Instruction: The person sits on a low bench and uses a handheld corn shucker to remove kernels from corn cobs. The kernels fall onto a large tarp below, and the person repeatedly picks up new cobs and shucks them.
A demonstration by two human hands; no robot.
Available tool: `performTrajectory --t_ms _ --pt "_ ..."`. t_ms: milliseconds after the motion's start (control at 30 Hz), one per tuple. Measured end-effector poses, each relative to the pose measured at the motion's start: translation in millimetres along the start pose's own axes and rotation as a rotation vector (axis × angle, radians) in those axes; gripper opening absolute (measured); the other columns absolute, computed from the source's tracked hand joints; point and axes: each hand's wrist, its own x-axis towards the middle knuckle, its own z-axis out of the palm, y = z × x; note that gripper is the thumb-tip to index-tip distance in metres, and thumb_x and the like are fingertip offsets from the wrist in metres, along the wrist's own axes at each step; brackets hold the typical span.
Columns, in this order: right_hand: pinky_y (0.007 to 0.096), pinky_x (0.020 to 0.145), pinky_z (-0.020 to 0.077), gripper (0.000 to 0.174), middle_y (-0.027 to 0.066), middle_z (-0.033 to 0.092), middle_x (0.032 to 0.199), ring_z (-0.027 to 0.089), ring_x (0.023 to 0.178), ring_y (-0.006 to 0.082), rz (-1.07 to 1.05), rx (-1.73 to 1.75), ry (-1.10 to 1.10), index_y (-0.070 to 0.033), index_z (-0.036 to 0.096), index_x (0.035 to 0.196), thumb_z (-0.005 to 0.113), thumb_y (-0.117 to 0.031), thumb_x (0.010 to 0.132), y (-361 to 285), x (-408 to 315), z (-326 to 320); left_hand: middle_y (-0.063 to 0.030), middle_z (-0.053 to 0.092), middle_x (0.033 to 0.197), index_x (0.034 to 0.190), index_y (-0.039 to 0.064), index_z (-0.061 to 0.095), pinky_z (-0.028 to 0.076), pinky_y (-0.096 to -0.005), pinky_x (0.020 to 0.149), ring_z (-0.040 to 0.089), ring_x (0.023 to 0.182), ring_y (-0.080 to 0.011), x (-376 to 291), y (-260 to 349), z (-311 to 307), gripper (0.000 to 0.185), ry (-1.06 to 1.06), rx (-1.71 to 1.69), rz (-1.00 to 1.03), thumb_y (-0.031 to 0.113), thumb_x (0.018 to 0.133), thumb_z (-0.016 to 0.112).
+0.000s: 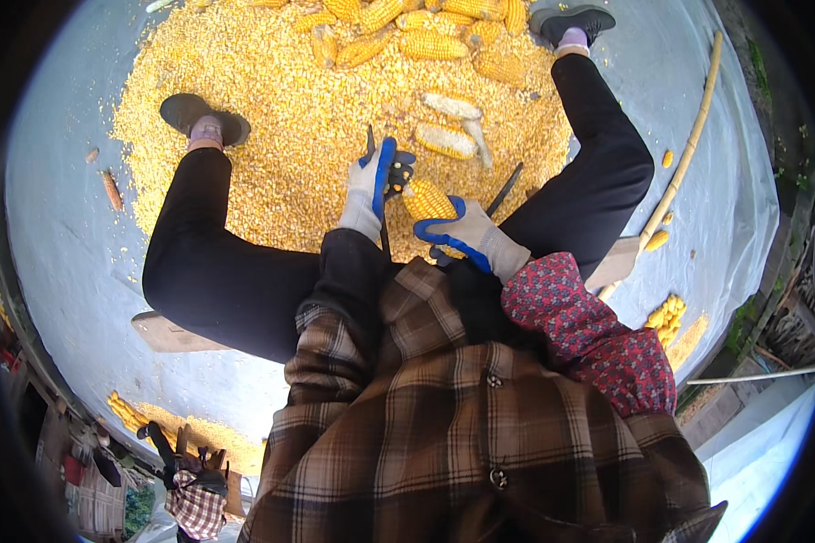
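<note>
My left hand (pixel 375 182), in a grey and blue glove with dark fingers, is beside the tip of a yellow corn cob (pixel 429 201). Loose kernels lie at its curled fingers; whether it grips anything is unclear. A dark pointed rod (pixel 370 139) shows beyond it. My right hand (pixel 472 234), gloved alike, is closed around the cob's thick end, and more yellow shows under its fingers. Another dark bar (pixel 506 189) slants up to its right. Under both hands spreads a wide heap of loose corn kernels (pixel 278 136). Partly stripped cobs (pixel 447 140) rest on the heap.
Full cobs (pixel 435 46) are piled at the far side. My shoes rest at the heap's edges on a pale plastic sheet (pixel 61 203). A bamboo pole (pixel 686 163) lies to the right. A wooden seat board (pixel 176 334) sits under me. Another person (pixel 193 502) is at lower left.
</note>
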Motion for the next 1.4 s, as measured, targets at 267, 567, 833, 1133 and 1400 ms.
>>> performTrajectory --t_ms 267,567,833,1133,1400 --pt "0.0265 0.048 0.0474 0.033 0.0078 0.060 0.064 0.059 0.056 0.0147 0.103 -0.572 -0.029 0.000 0.060 0.087 0.074 -0.019 0.063 -26.0 59.2 34.2 -0.0076 0.064 0.074 0.085 0.002 0.067 0.047 -0.0277 0.063 0.059 0.067 -0.0152 18.2 -8.5 -3.7 0.040 0.319 0.563 0.157 0.041 0.079 0.060" --pt "0.0271 0.051 0.0489 0.028 0.0054 0.060 0.071 0.059 0.058 0.0130 0.084 -0.034 -0.064 -0.002 0.060 0.087 0.073 -0.011 0.065 -8.4 10.7 -4.4 -0.0042 0.063 0.071 0.093 0.003 0.063 0.040 -0.0243 0.048 0.052 0.052 -0.0133 9.7 -1.8 -3.4 0.043 0.081 0.194 -0.093 0.044 0.080 0.059" --pt "0.0293 0.055 0.0497 0.034 0.0085 0.063 0.074 0.061 0.062 0.0178 0.042 -0.547 -0.089 0.000 0.058 0.094 0.071 -0.014 0.066 -30.1 52.2 32.3 -0.0053 0.061 0.066 0.075 0.003 0.066 0.045 -0.0283 0.056 0.056 0.059 -0.0145 24.5 -15.6 -7.0 0.037 0.377 0.604 0.197 0.041 0.076 0.064" --pt "0.0248 0.050 0.0463 0.025 0.0033 0.059 0.069 0.056 0.057 0.0108 0.263 0.005 -0.074 -0.002 0.057 0.087 0.072 -0.011 0.070 -15.2 16.5 18.5 -0.0077 0.061 0.065 0.074 -0.002 0.064 0.045 -0.0302 0.054 0.057 0.058 -0.0160 31.6 -26.5 3.5 0.046 0.331 0.636 0.003 0.044 0.072 0.065" --pt "0.0249 0.051 0.0472 0.024 0.0036 0.060 0.074 0.057 0.057 0.0119 0.276 0.191 -0.267 -0.003 0.058 0.094 0.069 -0.009 0.073 -40.2 -32.7 0.7 -0.0121 0.061 0.063 0.074 -0.003 0.060 0.049 -0.0299 0.047 0.058 0.049 -0.0197 8.6 -8.6 10.2 0.038 0.130 0.156 -0.026 0.034 0.080 0.063"
